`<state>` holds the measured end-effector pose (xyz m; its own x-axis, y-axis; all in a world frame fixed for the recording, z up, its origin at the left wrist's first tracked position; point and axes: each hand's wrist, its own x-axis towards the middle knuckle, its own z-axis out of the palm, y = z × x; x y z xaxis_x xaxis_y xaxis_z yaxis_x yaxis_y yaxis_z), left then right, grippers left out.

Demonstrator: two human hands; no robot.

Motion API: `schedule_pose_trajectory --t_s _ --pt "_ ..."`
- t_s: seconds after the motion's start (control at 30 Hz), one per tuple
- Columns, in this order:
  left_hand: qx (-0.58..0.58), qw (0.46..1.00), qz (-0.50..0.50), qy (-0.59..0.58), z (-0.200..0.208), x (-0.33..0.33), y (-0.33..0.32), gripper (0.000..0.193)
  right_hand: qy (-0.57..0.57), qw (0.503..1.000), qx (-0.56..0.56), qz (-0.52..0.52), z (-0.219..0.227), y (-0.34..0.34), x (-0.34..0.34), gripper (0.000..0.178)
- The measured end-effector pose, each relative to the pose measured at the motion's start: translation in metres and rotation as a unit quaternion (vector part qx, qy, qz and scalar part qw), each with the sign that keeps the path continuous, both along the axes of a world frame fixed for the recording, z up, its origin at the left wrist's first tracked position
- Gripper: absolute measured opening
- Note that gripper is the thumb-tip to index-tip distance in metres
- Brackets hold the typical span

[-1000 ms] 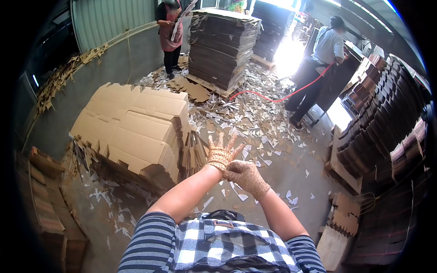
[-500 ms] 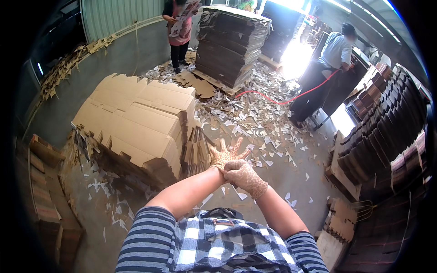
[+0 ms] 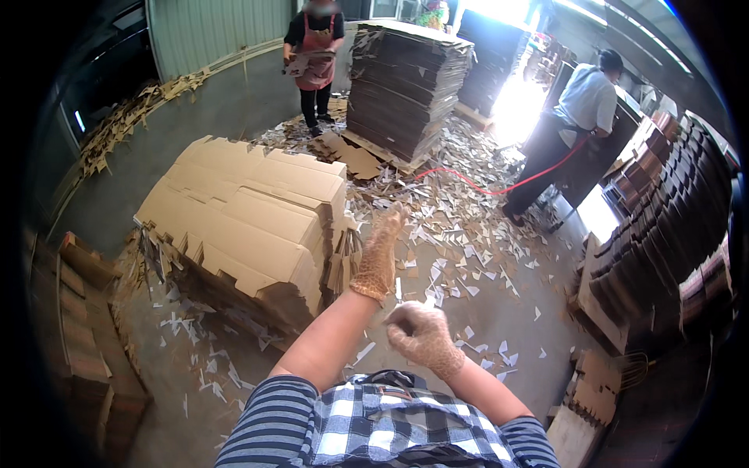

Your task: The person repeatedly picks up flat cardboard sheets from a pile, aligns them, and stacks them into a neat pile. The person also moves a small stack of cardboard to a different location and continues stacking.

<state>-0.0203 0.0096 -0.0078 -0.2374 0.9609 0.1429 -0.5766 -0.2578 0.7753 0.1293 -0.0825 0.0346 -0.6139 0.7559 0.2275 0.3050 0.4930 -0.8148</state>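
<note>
My left hand [image 3: 381, 253], in a tan patterned work glove, reaches forward beside the right end of a stack of die-cut brown cardboard sheets [image 3: 234, 199]. It is seen edge-on with its fingers stretched out, and it holds nothing. Nearer my body, my right hand [image 3: 427, 337] wears a matching glove. Its fingers curl in toward the thumb around a dark hollow, and no object shows in them. The two hands are apart. Cut cardboard edges [image 3: 341, 261] hang at the stack's end, close to my left wrist.
Paper and cardboard scraps [image 3: 460, 242] litter the floor. A tall sheet stack [image 3: 398, 93] stands on a pallet ahead. One aproned person [image 3: 316, 58] holds a sheet; another [image 3: 573, 109] works by a red hose [image 3: 484, 189]. Dark stacks [image 3: 663, 218] line the right.
My right hand has left the left glove's cuff and moved back toward me. My left hand has turned edge-on and stretched forward. The aproned person has lowered the sheet.
</note>
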Motion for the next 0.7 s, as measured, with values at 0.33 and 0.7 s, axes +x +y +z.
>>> schedule_pose_trajectory --t_s 0.33,0.7 --pt "0.040 0.973 -0.059 -0.218 0.012 -0.007 -0.024 0.051 -0.130 0.978 0.155 0.056 -0.029 0.032 -0.018 0.022" --pt "0.092 0.971 -0.016 -0.221 0.024 -0.059 -0.058 0.055 -0.055 0.962 0.239 0.120 -0.041 0.036 -0.072 0.012"
